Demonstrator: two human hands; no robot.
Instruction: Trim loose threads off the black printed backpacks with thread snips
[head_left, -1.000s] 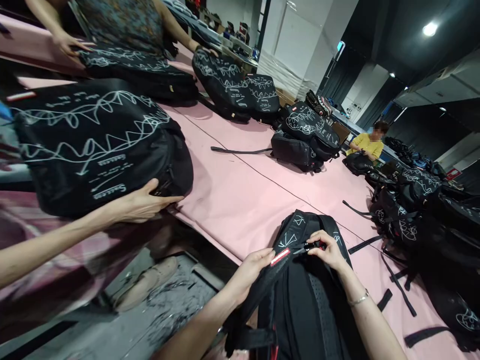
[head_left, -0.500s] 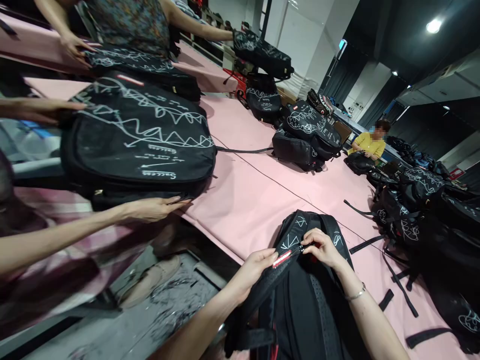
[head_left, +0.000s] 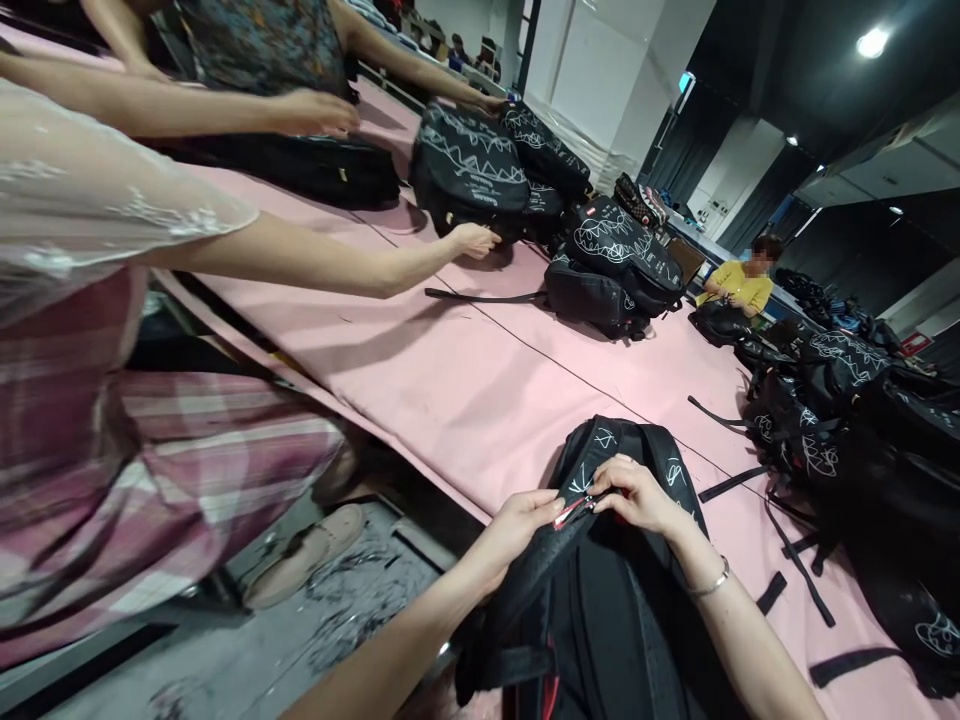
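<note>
A black backpack [head_left: 611, 620] with white scribbled lines stands upright at the table's near edge, its strap side toward me. My left hand [head_left: 517, 530] pinches its left shoulder strap [head_left: 536, 570] beside a small red-and-white label [head_left: 568, 513]. Just right of that label, my right hand [head_left: 634, 495] closes its thumb and fingers on a small dark thing with shiny spots [head_left: 589, 500], too small to name, touching the strap. A bracelet [head_left: 716, 578] circles my right wrist. The right shoulder strap [head_left: 673, 470] rises behind my right hand.
A pink-covered table [head_left: 420, 360] runs away from me. Several black backpacks [head_left: 622, 250] stand along it, and a heap of backpacks [head_left: 885, 480] with loose straps lies at right. Left, a co-worker's arm [head_left: 360, 265] reaches across. Farther off sits a person in yellow [head_left: 742, 285].
The co-worker at left has moved a backpack away across the table toward the others at the back. My hands stay at the strap; my right hand has shifted slightly left, and the label is more tilted.
</note>
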